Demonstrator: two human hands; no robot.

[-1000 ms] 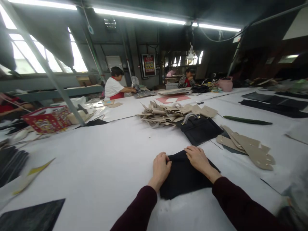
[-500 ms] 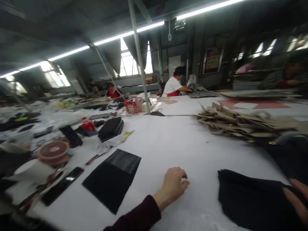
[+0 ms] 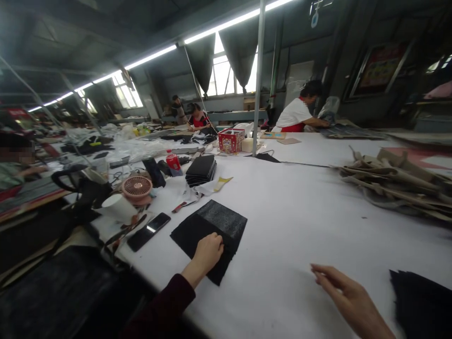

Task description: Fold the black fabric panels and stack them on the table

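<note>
My left hand (image 3: 207,253) rests on a flat black fabric piece (image 3: 212,233) lying on the white table (image 3: 296,207), fingers curled down onto its near edge. My right hand (image 3: 348,299) hovers over bare table at the lower right, fingers stretched out and holding nothing. A stack of black fabric (image 3: 422,306) lies just right of that hand, at the frame's corner.
Left of the black piece lie a phone (image 3: 149,231), a paper cup (image 3: 119,207), a pink fan (image 3: 137,188) and a pile of black pieces (image 3: 201,169). Beige cut parts (image 3: 395,181) are heaped at the right. A pole (image 3: 259,80) stands mid-table. Other people work at the far benches.
The view swung left. My left hand moved from the bare table onto the flat black piece. My right hand came off the black stack and now hangs open over the table.
</note>
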